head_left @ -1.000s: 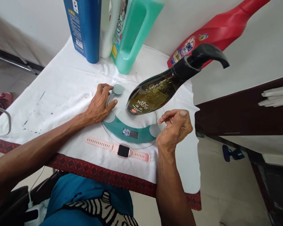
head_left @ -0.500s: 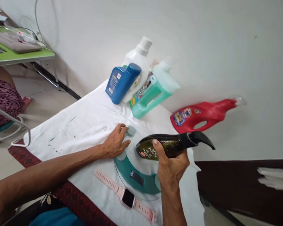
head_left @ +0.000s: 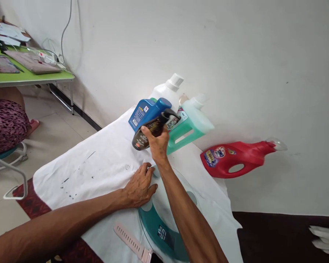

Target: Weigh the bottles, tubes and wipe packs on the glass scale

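The person's right hand (head_left: pixel 159 146) is closed around one dark, translucent plastic bottle with a black pump (head_left: pixel 141 138), thumb along its near side. The bottle tilts just in front of the blue and green bottles; whether its base touches the white cloth (head_left: pixel 98 164) cannot be told.

The left hand (head_left: pixel 140 186) is partly open, grasping nothing, fingers and thumb spread at the edge of one round glass scale with a teal band (head_left: pixel 151 221).

Four other bottles are visible: one blue plastic bottle (head_left: pixel 140 116), one white plastic bottle with a white cap (head_left: pixel 164 90), one green, handled plastic bottle (head_left: pixel 199 126) and one red, handled plastic bottle (head_left: pixel 233 159). One pink-strapped watch (head_left: pixel 130 240) lies near the scale, partly out of view.
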A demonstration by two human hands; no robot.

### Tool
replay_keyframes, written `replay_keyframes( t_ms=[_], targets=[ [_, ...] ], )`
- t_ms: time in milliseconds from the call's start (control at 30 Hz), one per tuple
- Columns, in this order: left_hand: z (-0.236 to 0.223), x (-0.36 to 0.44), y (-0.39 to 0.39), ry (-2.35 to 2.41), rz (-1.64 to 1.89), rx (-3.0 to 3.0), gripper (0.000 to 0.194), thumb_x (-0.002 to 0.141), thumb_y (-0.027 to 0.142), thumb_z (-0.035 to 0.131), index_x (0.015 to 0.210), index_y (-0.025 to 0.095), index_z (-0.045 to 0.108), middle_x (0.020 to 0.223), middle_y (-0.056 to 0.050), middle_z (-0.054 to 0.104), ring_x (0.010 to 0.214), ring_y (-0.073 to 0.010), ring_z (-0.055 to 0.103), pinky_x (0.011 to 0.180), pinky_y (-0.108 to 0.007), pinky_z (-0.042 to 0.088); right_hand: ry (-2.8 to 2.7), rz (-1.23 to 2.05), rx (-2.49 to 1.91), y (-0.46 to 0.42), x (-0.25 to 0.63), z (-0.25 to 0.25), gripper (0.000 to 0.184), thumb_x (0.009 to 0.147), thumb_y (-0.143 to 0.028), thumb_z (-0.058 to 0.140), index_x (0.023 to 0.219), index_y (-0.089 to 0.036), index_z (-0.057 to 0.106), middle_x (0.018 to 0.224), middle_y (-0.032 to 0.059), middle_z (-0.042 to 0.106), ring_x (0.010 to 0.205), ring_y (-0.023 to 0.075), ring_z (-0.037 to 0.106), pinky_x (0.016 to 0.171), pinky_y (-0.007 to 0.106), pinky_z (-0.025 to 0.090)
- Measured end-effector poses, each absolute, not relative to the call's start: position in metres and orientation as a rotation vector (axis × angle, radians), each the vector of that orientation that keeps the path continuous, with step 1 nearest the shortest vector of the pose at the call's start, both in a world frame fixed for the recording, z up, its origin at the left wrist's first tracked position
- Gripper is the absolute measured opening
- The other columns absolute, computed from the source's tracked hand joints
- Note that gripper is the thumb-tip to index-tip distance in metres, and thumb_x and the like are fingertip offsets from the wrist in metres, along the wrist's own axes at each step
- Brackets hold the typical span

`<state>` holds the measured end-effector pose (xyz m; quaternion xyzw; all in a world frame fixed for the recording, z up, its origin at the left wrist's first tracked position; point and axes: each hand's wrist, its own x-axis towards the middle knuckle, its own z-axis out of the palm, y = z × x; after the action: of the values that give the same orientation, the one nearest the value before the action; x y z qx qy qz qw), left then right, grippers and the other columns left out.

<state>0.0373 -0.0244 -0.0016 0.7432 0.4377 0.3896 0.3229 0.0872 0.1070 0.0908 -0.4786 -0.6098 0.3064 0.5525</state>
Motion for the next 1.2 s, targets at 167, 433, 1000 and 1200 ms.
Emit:
replay_keyframes(
  t_ms=[167, 433, 1000, 1200],
  targets=[
    [-0.004, 0.04, -0.023, 1.161, 1.048, 1.943, 0.039, 0.096, 0.019, 0.056, 0.133, 0.021, 0.044, 0.142, -0.017, 0.047, 0.134, -0.0359, 0.054, 0.118, -0.06, 0.051, -1.477, 0.69, -1.196, 0.126, 0.069, 0.077, 0.061, 0.066, -0.057, 0.09, 0.109, -0.022, 0.063, 0.109, 0.0091, 0.077, 0.099, 0.0252, 0.071, 0.096, 0.041, 0.058],
    [-0.013, 0.04, -0.019, 1.151, 1.107, 1.972, 0.047, 0.101, 0.024, 0.051, 0.146, 0.019, 0.039, 0.144, -0.02, 0.046, 0.138, -0.039, 0.052, 0.117, -0.067, 0.05, -1.57, 0.506, -1.225, 0.116, 0.074, 0.078, 0.08, 0.076, -0.08, 0.077, 0.126, -0.021, 0.056, 0.132, 0.0131, 0.062, 0.126, 0.0255, 0.06, 0.116, 0.047, 0.05],
    [-0.005, 0.035, -0.019, 1.239, 0.993, 2.049, 0.041, 0.11, 0.04, 0.049, 0.148, 0.027, 0.043, 0.149, -0.015, 0.047, 0.127, -0.0331, 0.066, 0.105, -0.06, 0.061, -0.671, -0.114, -1.687, 0.118, 0.431, 0.109, 0.068, 0.062, -0.031, 0.093, 0.115, -0.02, 0.051, 0.142, 0.0174, 0.053, 0.142, 0.031, 0.048, 0.118, 0.05, 0.044],
    [-0.002, 0.035, -0.022, 1.261, 0.945, 2.016, 0.043, 0.11, 0.041, 0.049, 0.15, 0.028, 0.044, 0.152, -0.015, 0.046, 0.127, -0.0323, 0.065, 0.105, -0.058, 0.062, -0.607, 0.282, -1.662, 0.157, 0.466, 0.103, 0.037, 0.072, -0.03, 0.091, 0.075, -0.022, 0.055, 0.063, -0.0054, 0.056, 0.058, 0.0117, 0.053, 0.059, 0.029, 0.05]
  ],
)
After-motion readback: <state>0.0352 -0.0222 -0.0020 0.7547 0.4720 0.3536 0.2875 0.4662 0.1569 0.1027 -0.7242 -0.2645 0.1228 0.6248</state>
